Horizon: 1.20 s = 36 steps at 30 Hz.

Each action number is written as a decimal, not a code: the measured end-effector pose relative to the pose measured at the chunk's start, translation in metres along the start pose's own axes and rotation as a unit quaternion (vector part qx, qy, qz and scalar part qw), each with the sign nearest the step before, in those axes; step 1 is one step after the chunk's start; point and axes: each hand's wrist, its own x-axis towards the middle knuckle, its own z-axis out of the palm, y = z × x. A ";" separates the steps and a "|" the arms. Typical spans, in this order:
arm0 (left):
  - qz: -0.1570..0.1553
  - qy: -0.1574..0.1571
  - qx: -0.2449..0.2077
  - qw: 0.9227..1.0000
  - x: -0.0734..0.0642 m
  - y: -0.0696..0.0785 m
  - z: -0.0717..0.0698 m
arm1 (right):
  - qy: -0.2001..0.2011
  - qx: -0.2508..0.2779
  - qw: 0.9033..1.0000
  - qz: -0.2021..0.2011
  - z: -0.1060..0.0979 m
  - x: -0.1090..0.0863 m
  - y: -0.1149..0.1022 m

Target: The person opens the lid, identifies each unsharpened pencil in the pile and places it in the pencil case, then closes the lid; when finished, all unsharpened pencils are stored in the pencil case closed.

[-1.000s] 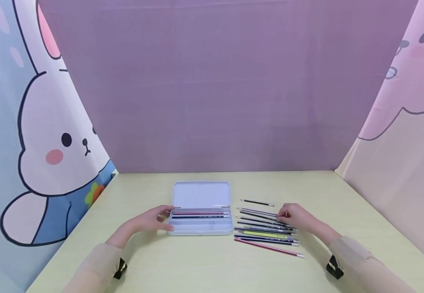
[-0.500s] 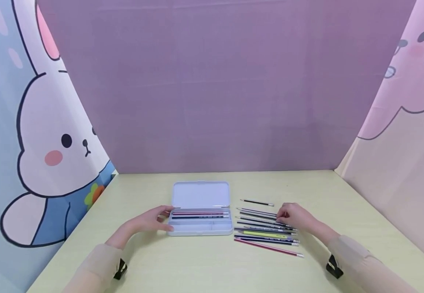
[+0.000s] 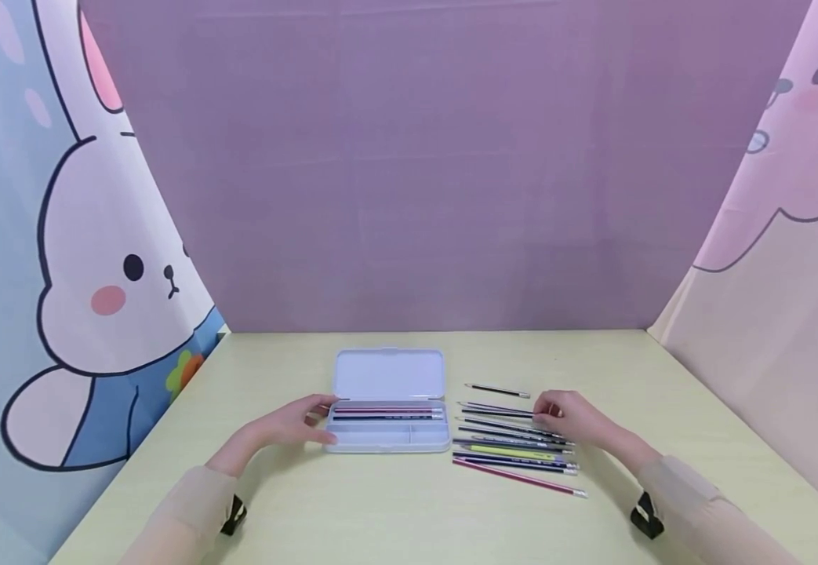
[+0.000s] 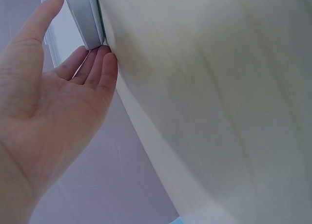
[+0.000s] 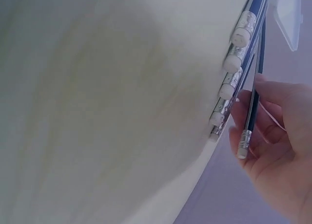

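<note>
Right hand [image 3: 574, 417] pinches a pencil [image 5: 252, 109], likely light, stiff, best held mid-shaft; left hand [image 3: 283, 424] grips case [image 3: 389, 450] at nine o'clock.

Pencils [image 3: 510, 452] and open case [image 3: 389, 392] on table [image 3: 380, 510]

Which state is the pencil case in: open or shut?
Open: in the head view, its lid is turned back beyond the base, and pencils show inside.

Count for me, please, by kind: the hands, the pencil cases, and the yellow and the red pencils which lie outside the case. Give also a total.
Hands: 2 (left hand, right hand)
Pencil case: 1
Yellow pencil: 1
Red pencil: 1
Total: 5
</note>
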 end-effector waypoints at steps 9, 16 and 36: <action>0.001 0.001 -0.002 1.000 0.000 -0.001 0.000 | 0.025 -0.031 0.998 -0.044 0.001 0.002 0.000; -0.004 -0.001 -0.009 1.000 -0.001 0.001 0.000 | 0.039 -0.017 0.998 -0.045 0.001 0.000 -0.003; -0.023 0.005 -0.009 1.000 -0.001 0.005 0.000 | 0.080 0.014 0.996 -0.035 -0.001 0.013 -0.032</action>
